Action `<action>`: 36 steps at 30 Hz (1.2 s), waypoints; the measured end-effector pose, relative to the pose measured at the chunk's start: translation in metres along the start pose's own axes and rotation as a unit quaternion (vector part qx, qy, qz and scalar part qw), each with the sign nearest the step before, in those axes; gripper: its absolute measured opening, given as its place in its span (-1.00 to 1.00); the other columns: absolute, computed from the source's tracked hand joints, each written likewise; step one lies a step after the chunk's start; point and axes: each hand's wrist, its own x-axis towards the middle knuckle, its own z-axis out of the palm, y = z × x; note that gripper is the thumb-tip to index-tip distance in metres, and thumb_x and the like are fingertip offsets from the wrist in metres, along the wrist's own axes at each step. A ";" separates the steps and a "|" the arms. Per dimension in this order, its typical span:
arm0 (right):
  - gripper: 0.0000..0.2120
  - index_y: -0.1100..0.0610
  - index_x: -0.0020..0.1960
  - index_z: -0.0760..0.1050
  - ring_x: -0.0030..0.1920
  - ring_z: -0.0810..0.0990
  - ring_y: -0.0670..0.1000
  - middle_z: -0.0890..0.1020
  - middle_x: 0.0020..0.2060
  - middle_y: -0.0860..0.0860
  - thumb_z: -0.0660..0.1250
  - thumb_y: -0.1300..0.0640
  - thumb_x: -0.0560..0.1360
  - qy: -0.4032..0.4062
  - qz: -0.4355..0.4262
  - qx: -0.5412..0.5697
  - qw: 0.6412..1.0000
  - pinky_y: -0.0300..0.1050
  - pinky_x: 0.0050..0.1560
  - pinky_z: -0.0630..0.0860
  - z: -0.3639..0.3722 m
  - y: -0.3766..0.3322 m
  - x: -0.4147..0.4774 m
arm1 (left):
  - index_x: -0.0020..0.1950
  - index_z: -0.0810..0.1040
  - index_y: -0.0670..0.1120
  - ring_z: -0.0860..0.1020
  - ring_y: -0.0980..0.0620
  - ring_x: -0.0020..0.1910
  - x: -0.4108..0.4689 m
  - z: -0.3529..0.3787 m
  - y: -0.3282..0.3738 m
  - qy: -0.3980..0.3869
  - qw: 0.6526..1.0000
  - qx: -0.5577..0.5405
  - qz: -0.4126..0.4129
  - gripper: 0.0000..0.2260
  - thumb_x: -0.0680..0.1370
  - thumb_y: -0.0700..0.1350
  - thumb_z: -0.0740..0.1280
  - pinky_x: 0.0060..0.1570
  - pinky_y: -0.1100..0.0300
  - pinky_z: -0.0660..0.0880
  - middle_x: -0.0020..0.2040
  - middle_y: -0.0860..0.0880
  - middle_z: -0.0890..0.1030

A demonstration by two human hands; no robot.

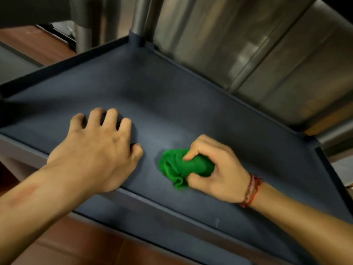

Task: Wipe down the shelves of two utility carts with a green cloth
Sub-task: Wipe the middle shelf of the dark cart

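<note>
- The reddish-brown floor shows at the far left, beyond the cart, and again below its near edge.
- The left hand lies palm down on the cart shelf, with its wrist and forearm crossing the near rim.
- Its fingers are spread apart and bent at the knuckles. The tips touch the shelf surface and the thumb is tucked in toward the middle. This hand holds nothing.
- The shelf is a dark blue-grey tray with a low raised rim all round, seen at a tilt across most of the view.
- A round metal post rises from the shelf's far corner.
- The green cloth is bunched into a wad on the shelf, near the front rim and right of centre. It sits just beside the left thumb but apart from it.
- The right hand grips the cloth from the right. Its fingers are curled over the top of the wad and the thumb is clamped beneath it. The loose folds stick out to the left and touch the shelf.
- Red thread bracelets circle the right wrist.
- Brushed steel panels stand behind the shelf's far right rim.
</note>
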 end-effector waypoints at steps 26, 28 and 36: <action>-0.63 0.10 0.31 0.52 0.17 0.55 0.29 0.61 0.15 0.26 0.29 0.16 0.51 0.134 0.279 -0.197 0.930 0.04 0.19 0.47 -0.025 0.200 0.138 | 0.25 0.40 0.07 0.37 -0.05 0.32 -0.003 -0.013 0.001 -0.001 0.999 -0.050 -0.011 -0.46 0.48 0.27 -0.14 0.31 -0.02 0.32 0.31 0.04 0.40; -0.67 0.07 0.20 0.58 0.13 0.59 0.23 0.65 0.07 0.20 0.39 0.09 0.45 0.123 0.256 -0.171 0.943 -0.03 0.12 0.48 -0.024 0.175 0.117 | 0.27 0.41 0.06 0.36 -0.06 0.33 -0.004 -0.013 0.002 0.000 0.998 -0.055 -0.014 -0.45 0.48 0.27 -0.13 0.32 -0.02 0.32 0.32 0.03 0.40; -0.71 0.12 -0.01 0.64 -0.11 0.61 0.04 0.62 -0.11 0.04 0.42 0.03 0.31 0.053 0.010 -0.001 0.999 -0.13 -0.02 0.52 -0.001 0.013 -0.011 | 0.28 0.45 -0.01 0.39 -0.13 0.31 -0.005 -0.017 0.006 -0.010 0.999 -0.053 -0.003 -0.50 0.53 0.21 -0.04 0.29 -0.11 0.36 0.32 -0.05 0.43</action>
